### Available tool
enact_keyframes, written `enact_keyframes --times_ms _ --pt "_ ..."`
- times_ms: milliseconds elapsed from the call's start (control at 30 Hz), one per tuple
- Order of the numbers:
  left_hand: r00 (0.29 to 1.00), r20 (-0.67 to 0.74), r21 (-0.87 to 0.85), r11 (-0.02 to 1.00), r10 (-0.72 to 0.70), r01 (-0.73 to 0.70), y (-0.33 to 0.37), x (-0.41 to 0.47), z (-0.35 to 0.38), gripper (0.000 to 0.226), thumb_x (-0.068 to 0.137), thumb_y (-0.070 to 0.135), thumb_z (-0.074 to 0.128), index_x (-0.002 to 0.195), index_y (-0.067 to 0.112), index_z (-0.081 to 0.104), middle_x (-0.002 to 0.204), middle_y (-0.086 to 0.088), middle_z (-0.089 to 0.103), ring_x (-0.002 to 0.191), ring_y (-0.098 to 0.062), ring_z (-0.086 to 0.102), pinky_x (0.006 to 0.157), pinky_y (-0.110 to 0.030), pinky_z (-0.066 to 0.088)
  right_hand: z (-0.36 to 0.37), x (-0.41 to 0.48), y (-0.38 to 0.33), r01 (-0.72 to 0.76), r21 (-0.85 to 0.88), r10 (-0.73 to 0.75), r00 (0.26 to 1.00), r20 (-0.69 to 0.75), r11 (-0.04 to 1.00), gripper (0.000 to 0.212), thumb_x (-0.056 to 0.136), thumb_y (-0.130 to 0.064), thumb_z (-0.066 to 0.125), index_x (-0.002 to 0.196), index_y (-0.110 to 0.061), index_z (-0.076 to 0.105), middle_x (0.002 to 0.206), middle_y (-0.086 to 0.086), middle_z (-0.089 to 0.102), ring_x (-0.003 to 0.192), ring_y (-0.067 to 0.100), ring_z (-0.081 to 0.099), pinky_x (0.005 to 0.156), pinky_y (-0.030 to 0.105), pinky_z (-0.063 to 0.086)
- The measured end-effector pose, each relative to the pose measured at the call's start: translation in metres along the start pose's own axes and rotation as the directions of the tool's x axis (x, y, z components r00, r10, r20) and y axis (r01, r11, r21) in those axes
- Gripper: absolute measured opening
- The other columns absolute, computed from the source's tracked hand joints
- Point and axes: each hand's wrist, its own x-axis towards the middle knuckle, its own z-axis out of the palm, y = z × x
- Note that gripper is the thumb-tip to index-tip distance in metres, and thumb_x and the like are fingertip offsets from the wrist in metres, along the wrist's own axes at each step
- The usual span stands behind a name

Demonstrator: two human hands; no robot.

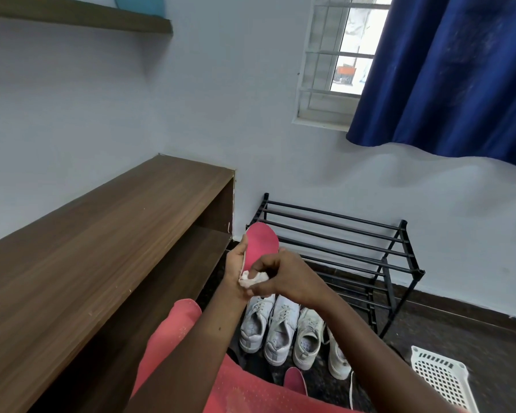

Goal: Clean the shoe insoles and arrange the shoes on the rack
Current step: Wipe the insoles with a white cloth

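Insole (262, 244) being wiped, held up at the centre of the frame in front of the empty black rack (340, 242).

Left hand (236, 263) was closed around the pink insole's edge, holding it upright; right hand (283, 275) was pinched shut on a crumpled white cloth (252, 278) pressed to its lower end. It looked thin, light and bendy, best supported along the side. Four white shoes (283, 329) stood on the floor below, a second insole (295, 380) just beside them.

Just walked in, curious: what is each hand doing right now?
Left hand: closed on the pink insole.
Right hand: closed on a white cloth, pressed against the insole.
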Motion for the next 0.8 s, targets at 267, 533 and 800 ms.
enact_keyframes --times_ms 267,533,800 --pt "0.993 -0.1 0.268 0.963 0.059 -0.03 -0.024 0.009 -0.049 0.032 0.097 0.0 0.045 0.073 0.016 0.06 0.048 0.004 0.064 0.047 -0.002 0.064 0.047 -0.015 0.052 0.025 0.008 0.003 0.061 -0.198 -0.086 0.989 -0.12 0.978 0.016 0.081 0.002 0.063 0.091 -0.004 0.074 0.091 0.013 0.071 0.08 0.016 0.063 0.069 0.008 0.037" --pt "0.984 0.18 0.124 0.992 -0.01 -0.012 -0.015 0.01 -0.015 0.05 0.062 0.041 0.082 0.096 0.005 0.074 0.096 -0.015 0.069 0.094 -0.029 0.065 0.091 -0.04 0.046 -0.006 0.045 0.031 0.061 -0.459 -0.217 0.93 -0.297 0.887 0.017 0.07 0.01 0.055 0.069 0.004 0.071 0.079 0.015 0.07 0.074 0.029 0.065 0.069 0.029 0.043" --pt "0.999 -0.03 0.036 0.998 -0.041 0.042 -0.001 0.014 -0.018 0.057 0.099 0.038 0.041 0.075 -0.003 0.073 0.074 -0.016 0.07 0.067 -0.025 0.071 0.058 -0.03 0.058 0.021 0.019 0.03 0.27 -0.409 -0.361 0.919 -0.161 0.871 0.017 0.067 0.001 0.061 0.074 -0.006 0.075 0.085 0.005 0.074 0.08 0.015 0.067 0.075 0.014 0.042"
